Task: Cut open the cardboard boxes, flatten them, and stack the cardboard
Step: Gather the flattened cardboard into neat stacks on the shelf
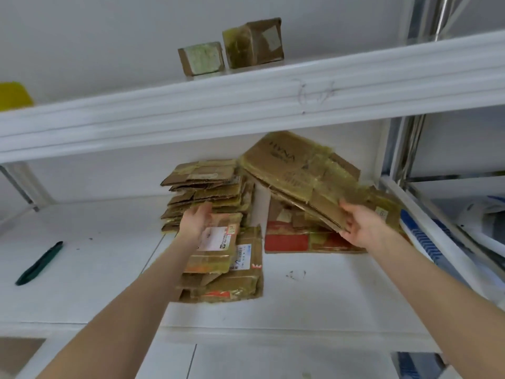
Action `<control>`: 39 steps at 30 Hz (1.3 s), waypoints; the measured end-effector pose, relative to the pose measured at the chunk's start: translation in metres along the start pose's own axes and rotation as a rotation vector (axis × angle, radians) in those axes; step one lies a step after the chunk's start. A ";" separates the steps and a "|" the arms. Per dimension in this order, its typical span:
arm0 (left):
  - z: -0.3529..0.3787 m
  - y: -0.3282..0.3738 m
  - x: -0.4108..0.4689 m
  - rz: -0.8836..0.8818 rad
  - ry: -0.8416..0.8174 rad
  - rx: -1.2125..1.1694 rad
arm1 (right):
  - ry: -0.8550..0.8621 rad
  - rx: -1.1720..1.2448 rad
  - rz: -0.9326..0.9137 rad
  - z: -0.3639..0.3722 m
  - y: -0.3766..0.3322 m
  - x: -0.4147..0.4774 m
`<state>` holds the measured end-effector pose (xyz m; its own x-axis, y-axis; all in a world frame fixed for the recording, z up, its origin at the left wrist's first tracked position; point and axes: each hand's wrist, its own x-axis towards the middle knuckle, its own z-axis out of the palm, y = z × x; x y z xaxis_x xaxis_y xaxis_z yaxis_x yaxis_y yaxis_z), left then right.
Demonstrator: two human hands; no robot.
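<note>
A tall stack of flattened cardboard point(207, 192) stands on the white shelf point(95, 263). In front of it lies a flat pile with white labels point(232, 258). My left hand point(195, 220) reaches over that pile, fingers loosely bent, touching the stack's front. My right hand point(360, 225) grips the near edge of a large flattened carton with taped seams point(297, 170) and holds it tilted above a red-printed flat piece point(289, 240). Two unopened small boxes point(232, 49) sit on the upper shelf point(246, 105).
A dark green cutter point(38, 265) lies at the shelf's left. A yellow object point(13, 95) sits at the upper shelf's far left. Metal rack posts point(410, 149) and blue-and-white bags point(426, 239) stand to the right.
</note>
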<state>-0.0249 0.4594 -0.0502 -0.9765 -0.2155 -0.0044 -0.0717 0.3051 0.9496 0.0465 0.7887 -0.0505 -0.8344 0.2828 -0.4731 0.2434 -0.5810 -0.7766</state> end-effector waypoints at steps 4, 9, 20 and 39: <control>-0.054 0.013 0.011 -0.101 -0.147 -0.324 | -0.201 -0.119 0.029 0.049 0.012 -0.025; -0.137 0.005 0.033 -0.227 -0.202 -0.353 | -0.273 -0.464 0.027 0.114 0.068 -0.039; -0.111 -0.049 0.013 0.272 -0.388 0.803 | 0.010 -1.223 0.026 0.116 0.134 -0.021; -0.007 0.003 0.011 0.515 -0.427 1.198 | 0.138 -1.388 -0.517 0.108 0.106 -0.012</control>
<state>-0.0343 0.4514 -0.0451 -0.9166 0.3979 -0.0393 0.3972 0.9174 0.0255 0.0293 0.6411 -0.0820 -0.9404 0.3401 -0.0016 0.2740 0.7549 -0.5959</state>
